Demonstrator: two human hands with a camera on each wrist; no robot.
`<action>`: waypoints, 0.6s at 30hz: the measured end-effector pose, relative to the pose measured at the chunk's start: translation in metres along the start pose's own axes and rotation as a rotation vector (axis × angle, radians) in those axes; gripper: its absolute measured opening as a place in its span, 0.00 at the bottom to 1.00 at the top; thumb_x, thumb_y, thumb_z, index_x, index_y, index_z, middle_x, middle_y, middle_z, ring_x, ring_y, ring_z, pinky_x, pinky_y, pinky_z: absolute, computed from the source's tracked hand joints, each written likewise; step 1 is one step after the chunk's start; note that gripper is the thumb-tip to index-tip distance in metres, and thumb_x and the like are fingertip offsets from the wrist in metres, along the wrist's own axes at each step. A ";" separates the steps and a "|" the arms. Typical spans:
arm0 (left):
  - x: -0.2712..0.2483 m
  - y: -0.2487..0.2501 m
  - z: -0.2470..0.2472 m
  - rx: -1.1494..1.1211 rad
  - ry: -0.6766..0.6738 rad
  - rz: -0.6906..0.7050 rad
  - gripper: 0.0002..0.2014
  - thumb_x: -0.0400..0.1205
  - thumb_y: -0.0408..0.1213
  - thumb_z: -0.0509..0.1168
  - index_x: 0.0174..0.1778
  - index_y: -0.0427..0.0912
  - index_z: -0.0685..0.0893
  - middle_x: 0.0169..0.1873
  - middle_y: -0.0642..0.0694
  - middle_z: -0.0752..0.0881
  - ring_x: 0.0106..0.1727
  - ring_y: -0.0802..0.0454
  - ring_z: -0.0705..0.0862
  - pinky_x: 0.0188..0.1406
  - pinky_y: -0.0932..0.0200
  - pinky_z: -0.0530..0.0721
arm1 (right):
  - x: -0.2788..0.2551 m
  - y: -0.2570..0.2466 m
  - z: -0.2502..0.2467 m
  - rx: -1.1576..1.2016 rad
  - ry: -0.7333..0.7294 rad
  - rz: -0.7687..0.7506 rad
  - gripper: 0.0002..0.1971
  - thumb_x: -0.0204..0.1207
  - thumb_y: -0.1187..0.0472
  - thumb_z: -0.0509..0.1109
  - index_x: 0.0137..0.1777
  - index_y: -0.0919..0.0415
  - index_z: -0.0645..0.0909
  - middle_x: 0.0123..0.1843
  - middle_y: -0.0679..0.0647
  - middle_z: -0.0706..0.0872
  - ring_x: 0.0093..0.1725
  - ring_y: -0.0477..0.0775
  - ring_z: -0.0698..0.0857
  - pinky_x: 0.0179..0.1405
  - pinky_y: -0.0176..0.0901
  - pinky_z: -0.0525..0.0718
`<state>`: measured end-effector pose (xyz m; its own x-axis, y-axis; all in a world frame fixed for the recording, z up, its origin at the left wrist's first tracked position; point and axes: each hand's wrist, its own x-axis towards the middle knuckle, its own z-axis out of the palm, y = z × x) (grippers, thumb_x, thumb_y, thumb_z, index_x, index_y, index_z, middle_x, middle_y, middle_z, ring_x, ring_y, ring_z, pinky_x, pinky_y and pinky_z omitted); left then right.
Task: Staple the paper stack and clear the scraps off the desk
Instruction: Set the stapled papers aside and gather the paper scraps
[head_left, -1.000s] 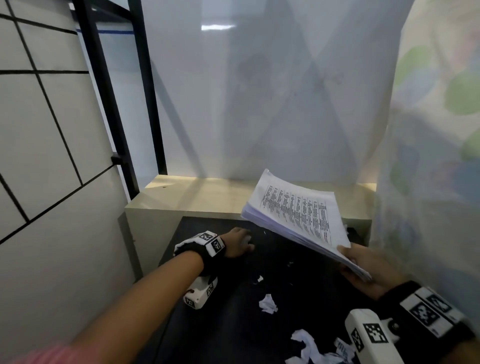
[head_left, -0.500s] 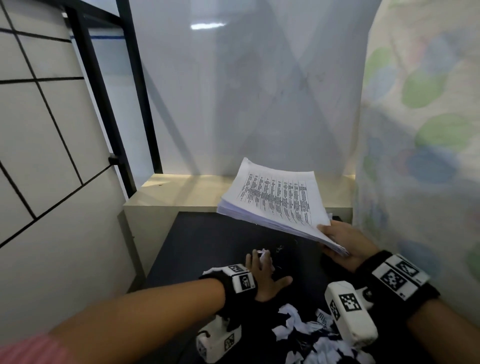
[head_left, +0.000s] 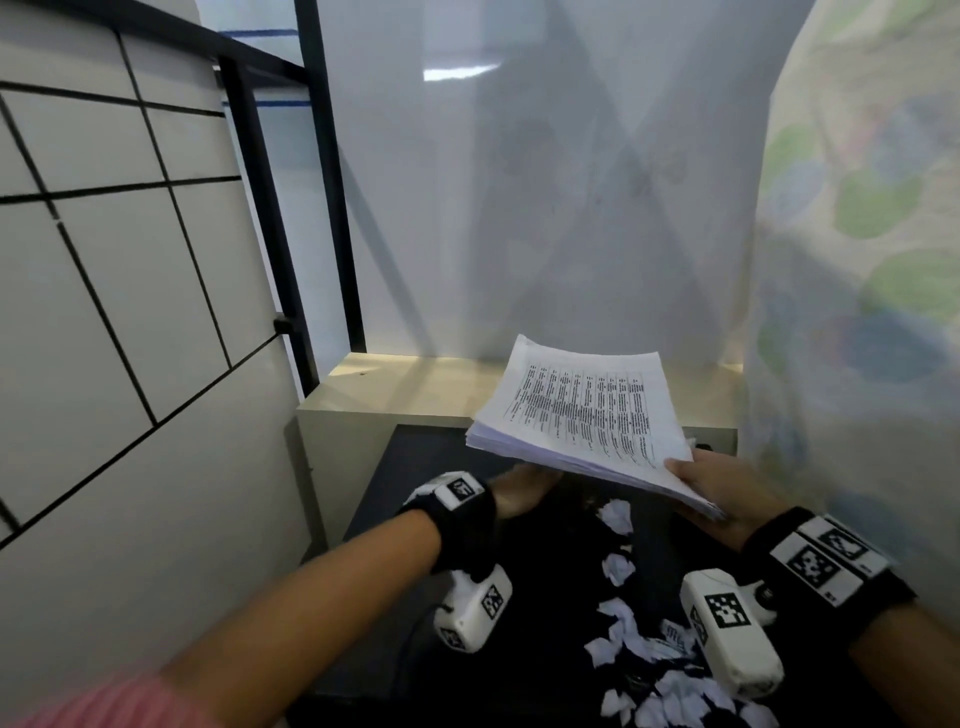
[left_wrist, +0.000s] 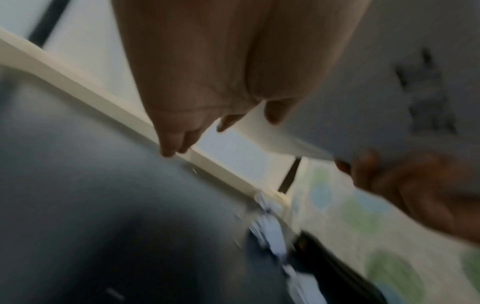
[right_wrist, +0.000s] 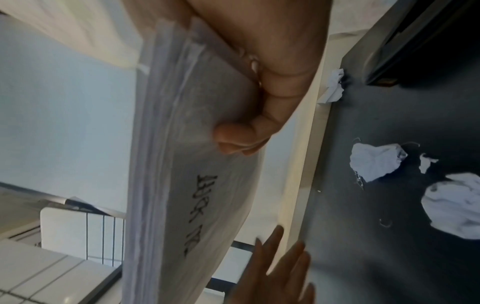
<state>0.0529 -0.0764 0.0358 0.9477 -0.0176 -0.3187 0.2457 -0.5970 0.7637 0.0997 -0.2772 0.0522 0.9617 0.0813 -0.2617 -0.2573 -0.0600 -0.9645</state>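
My right hand (head_left: 698, 480) grips the near right corner of the printed paper stack (head_left: 582, 415) and holds it tilted above the black desk (head_left: 415, 519). In the right wrist view its fingers (right_wrist: 241, 139) curl under the paper stack (right_wrist: 182, 164). My left hand (head_left: 522, 488) reaches over the desk beneath the stack's left edge, holding nothing; its straight fingers (right_wrist: 280, 267) show in the right wrist view. Crumpled white scraps (head_left: 618, 569) lie in a trail down the desk to a pile (head_left: 660, 691) at the near right. More scraps (right_wrist: 374, 160) sit below the stack.
A beige ledge (head_left: 415, 384) borders the desk's far side, with a white wall behind. A tiled wall (head_left: 130, 312) and black frame stand left, a patterned cloth (head_left: 857, 260) right. A black object (right_wrist: 428, 41) lies at the desk's far right; loose staples lie near the scraps.
My left hand has moved from flat on the desk by the scraps forward to under the stack's left edge. My right hand still holds the stack up.
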 end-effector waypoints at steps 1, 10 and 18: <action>-0.008 -0.008 -0.024 0.002 0.070 0.016 0.21 0.89 0.33 0.49 0.78 0.31 0.65 0.78 0.35 0.68 0.72 0.46 0.72 0.68 0.57 0.73 | -0.002 0.001 0.005 -0.024 0.006 -0.003 0.17 0.82 0.70 0.58 0.69 0.77 0.71 0.62 0.70 0.81 0.36 0.53 0.79 0.35 0.45 0.81; -0.072 -0.084 -0.098 -0.295 0.157 -0.138 0.20 0.85 0.44 0.60 0.63 0.29 0.78 0.50 0.38 0.88 0.34 0.58 0.88 0.38 0.63 0.88 | -0.024 0.046 0.087 -0.193 -0.133 0.030 0.14 0.80 0.75 0.57 0.62 0.76 0.77 0.55 0.63 0.83 0.51 0.60 0.82 0.37 0.38 0.82; -0.084 -0.130 -0.081 0.050 0.254 -0.155 0.36 0.78 0.26 0.68 0.80 0.35 0.60 0.76 0.40 0.71 0.66 0.53 0.74 0.67 0.66 0.68 | -0.030 0.083 0.119 -0.373 -0.186 0.028 0.10 0.76 0.73 0.63 0.37 0.69 0.83 0.56 0.71 0.87 0.48 0.58 0.84 0.48 0.47 0.84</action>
<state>-0.0422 0.0676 0.0092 0.9216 0.2745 -0.2743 0.3875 -0.6154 0.6864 0.0385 -0.1663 -0.0242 0.9124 0.2511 -0.3231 -0.1988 -0.4181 -0.8864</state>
